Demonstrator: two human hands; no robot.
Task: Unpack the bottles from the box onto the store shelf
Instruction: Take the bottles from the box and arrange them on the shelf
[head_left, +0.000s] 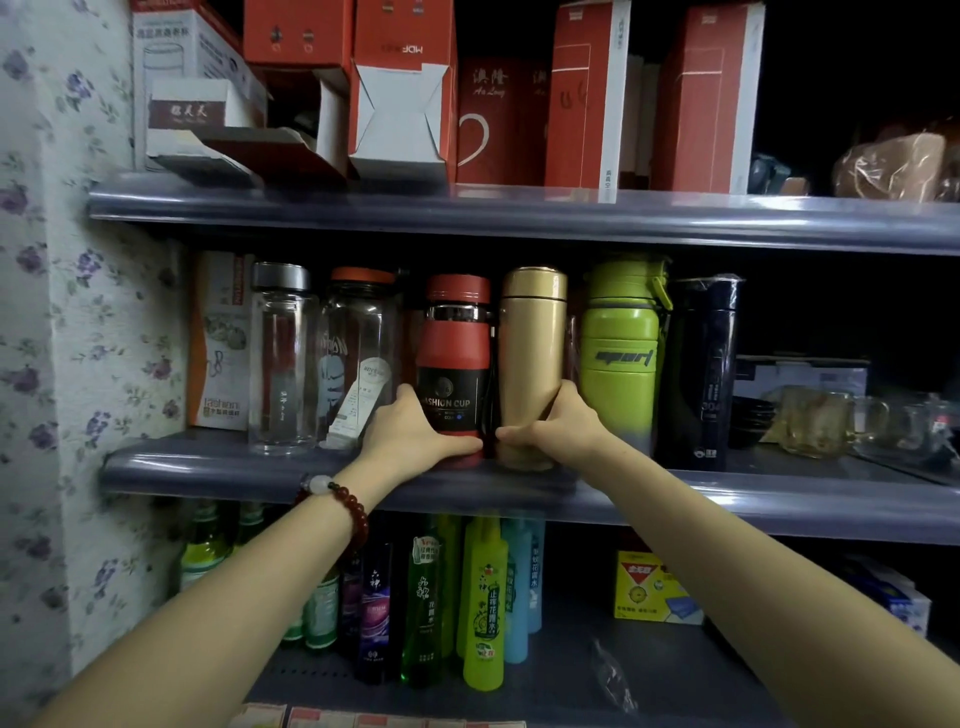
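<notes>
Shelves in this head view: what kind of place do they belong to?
Most likely a small shop. Drinking bottles such as the red bottle and gold flask stand in a row, boxed cups sit above, and toilet-water bottles stand below.

A: Dim overall, light from the front; the shelf (519, 215) edge strips show glare, right end goes black.
B: Wide-angle bending at edges. Motion blur by the green bottle (621, 353).

Both arms outstretched, hands (410, 431) (556, 423) curled in grips.
</notes>
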